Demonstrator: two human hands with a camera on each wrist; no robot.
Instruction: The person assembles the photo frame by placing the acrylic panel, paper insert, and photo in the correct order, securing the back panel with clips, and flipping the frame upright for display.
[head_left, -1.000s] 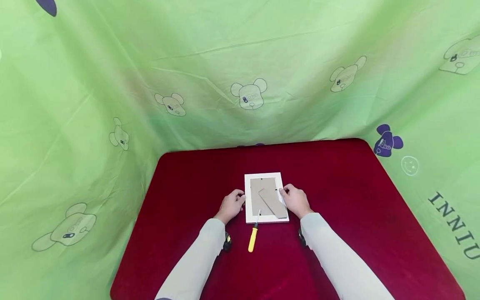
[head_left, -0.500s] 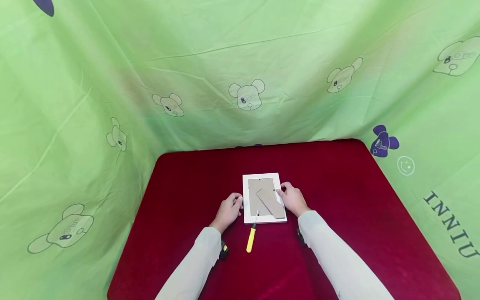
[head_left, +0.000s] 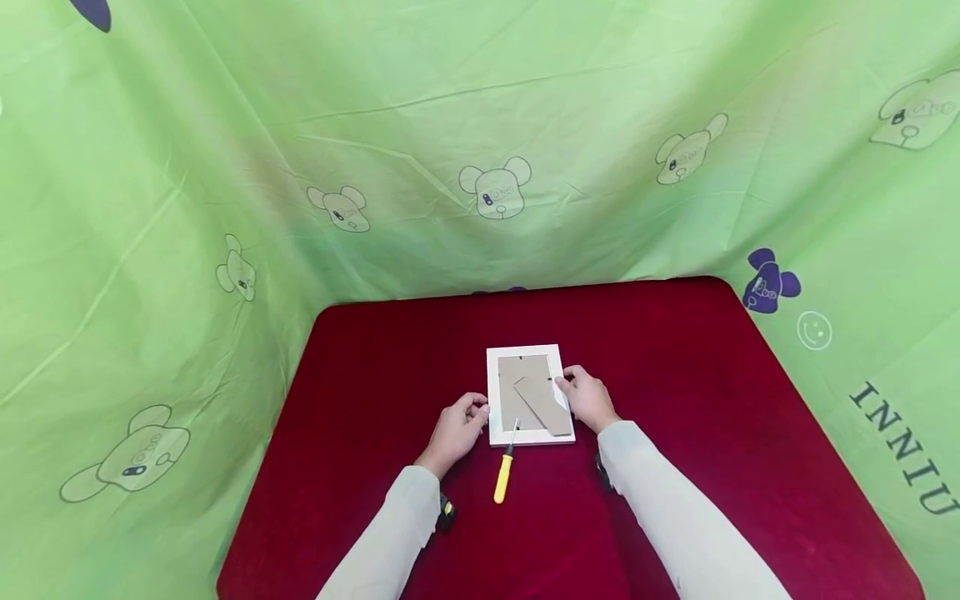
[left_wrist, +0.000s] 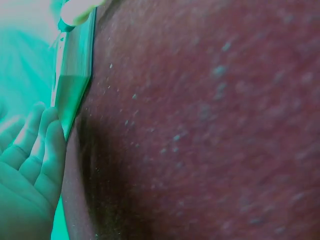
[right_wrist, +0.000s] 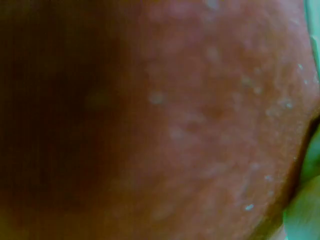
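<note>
Picture frame back-up on table; I'd guess light, stiff, fragile, hold side borders. Left hand, fingers relaxed at left edge; right hand at right border, can't tell if gripping

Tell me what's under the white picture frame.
Red cloth shows around the picture frame and presumably runs beneath it. The back, with its stand, faces up, so the front and anything under it are covered and cannot be seen.
</note>
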